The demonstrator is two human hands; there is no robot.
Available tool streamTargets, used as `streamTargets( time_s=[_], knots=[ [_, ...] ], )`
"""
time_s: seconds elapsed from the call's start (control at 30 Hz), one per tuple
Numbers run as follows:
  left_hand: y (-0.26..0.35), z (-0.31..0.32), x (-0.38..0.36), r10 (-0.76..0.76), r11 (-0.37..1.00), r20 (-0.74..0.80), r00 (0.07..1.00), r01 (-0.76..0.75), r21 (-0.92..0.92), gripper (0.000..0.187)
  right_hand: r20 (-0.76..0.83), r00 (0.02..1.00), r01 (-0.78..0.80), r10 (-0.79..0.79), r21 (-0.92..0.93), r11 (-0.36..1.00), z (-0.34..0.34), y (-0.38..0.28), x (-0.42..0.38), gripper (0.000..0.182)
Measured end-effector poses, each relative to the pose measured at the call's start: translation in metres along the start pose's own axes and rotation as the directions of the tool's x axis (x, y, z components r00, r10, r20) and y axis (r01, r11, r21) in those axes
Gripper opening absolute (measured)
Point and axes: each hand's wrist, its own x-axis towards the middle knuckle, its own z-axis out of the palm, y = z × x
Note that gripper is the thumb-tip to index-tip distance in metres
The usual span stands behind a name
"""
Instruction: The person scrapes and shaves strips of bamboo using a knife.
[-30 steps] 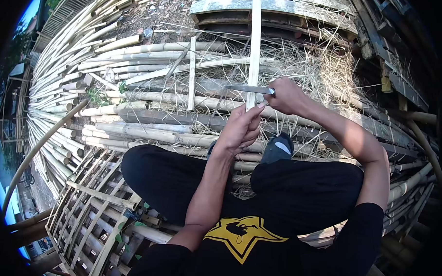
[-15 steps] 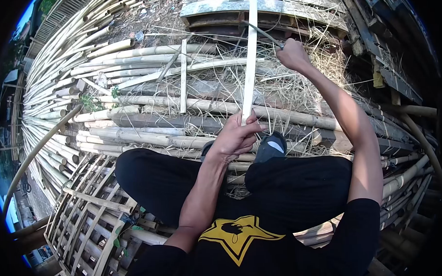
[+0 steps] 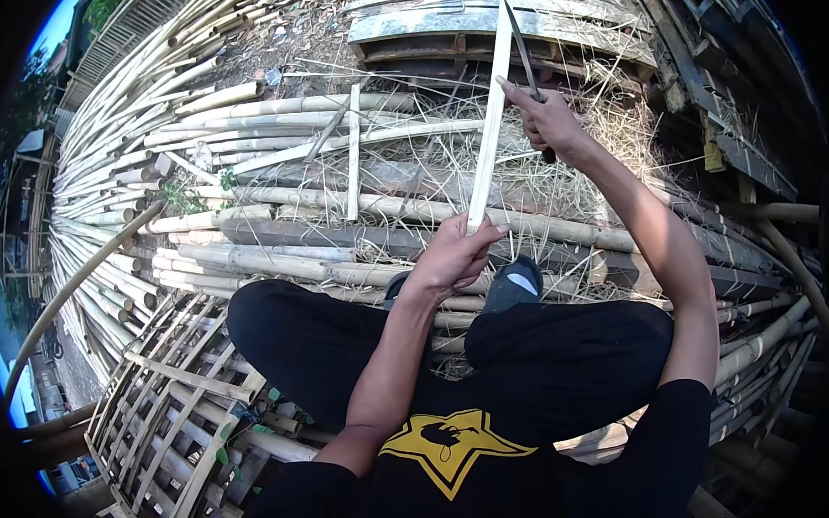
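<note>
My left hand (image 3: 451, 258) is closed around the near end of a long pale bamboo strip (image 3: 492, 137), which points away from me past the top of the view. Out along the strip, my right hand (image 3: 548, 122) grips the dark handle of a knife (image 3: 522, 50). The knife's narrow blade points up and away, close beside the strip's right side. My right thumb reaches toward the strip's edge. Both forearms are stretched forward over my bent knees, and a sandalled foot (image 3: 513, 283) shows just beyond my left hand.
Cut bamboo poles (image 3: 321, 189) lie across the ground ahead, scattered with shavings (image 3: 602, 143). A wooden pallet (image 3: 461, 27) stands at the far side, stacked timber (image 3: 700, 75) at the right. More poles (image 3: 111, 206) fan out at left, near a woven bamboo lattice (image 3: 182, 404).
The knife has swung from pointing left across the strip to pointing up alongside it. My right hand has come slightly lower, and the strip's far end leans further right.
</note>
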Motion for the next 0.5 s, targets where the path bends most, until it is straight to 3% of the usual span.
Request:
streamTargets(
  time_s=[0.07,0.13,0.2,0.27,0.3,0.33,0.43,0.5],
  knots=[
    [-0.005,-0.007,0.005,0.015,0.994,-0.039,0.999,-0.011,0.106,0.029,0.007,1.0,0.011,-0.011,0.064,0.998,0.008,0.004,0.003,0.031],
    [-0.006,-0.011,0.009,0.059,0.973,-0.05,0.997,-0.046,0.225,0.023,-0.044,0.995,0.09,-0.093,-0.055,0.994,0.017,0.001,0.001,0.03],
    [-0.007,-0.009,0.014,0.184,0.935,-0.212,0.96,-0.104,0.34,0.029,-0.091,0.989,0.104,-0.114,-0.111,0.988,0.022,0.003,-0.005,0.03],
    [-0.008,-0.014,0.015,0.175,0.939,-0.247,0.953,-0.086,0.333,0.036,-0.179,0.945,0.202,-0.275,-0.342,0.918,0.026,0.009,-0.006,0.033],
    [-0.008,-0.015,0.015,0.176,0.964,-0.206,0.963,-0.126,0.235,0.039,-0.179,0.93,0.221,-0.32,-0.422,0.88,0.031,0.011,-0.01,0.034],
    [-0.007,-0.017,0.014,0.18,0.978,-0.165,0.97,-0.159,0.133,0.043,-0.182,0.932,0.192,-0.315,-0.488,0.852,0.036,0.011,-0.015,0.035],
    [-0.01,-0.023,0.013,0.141,0.987,-0.2,0.97,-0.122,0.103,0.043,-0.13,0.952,0.194,-0.278,-0.448,0.873,0.041,0.01,-0.02,0.04],
    [-0.01,-0.024,0.013,0.174,0.985,-0.234,0.956,-0.171,0.032,0.041,-0.068,0.975,0.143,-0.211,-0.534,0.833,0.041,0.003,-0.028,0.038]
  ],
)
